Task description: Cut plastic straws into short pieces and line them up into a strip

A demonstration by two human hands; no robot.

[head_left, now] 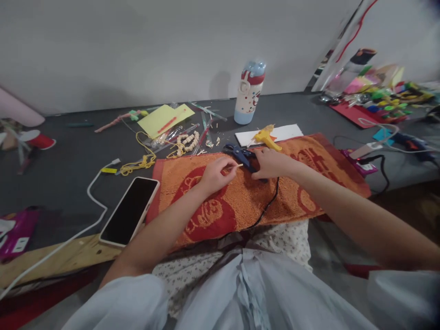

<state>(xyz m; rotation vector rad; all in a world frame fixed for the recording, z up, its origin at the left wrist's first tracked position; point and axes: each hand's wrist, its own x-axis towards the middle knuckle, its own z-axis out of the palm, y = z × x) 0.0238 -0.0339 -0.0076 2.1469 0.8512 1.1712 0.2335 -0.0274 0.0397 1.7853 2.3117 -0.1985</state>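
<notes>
My left hand (220, 174) is closed, pinching a thin pale stick (239, 165) whose tip points right over the orange and red towel (213, 213). Just right of it, my right hand (270, 163) wraps round a dark blue hand tool (240, 154); its exact kind is unclear, as the fingers hide part of it. A black cord (268, 208) runs from below the right hand across the towel towards the lap. Behind the right hand, a yellow glue gun (266, 138) lies on a white pad (290, 132).
A bottle (245, 98) stands near the wall. A phone (132, 208) lies left of the towel beside a white cable (91, 185). Yellow cord (142, 164), a ring of small pale pieces (189, 143) and yellow paper (163, 120) lie behind. Craft bits crowd a red sheet (355, 117).
</notes>
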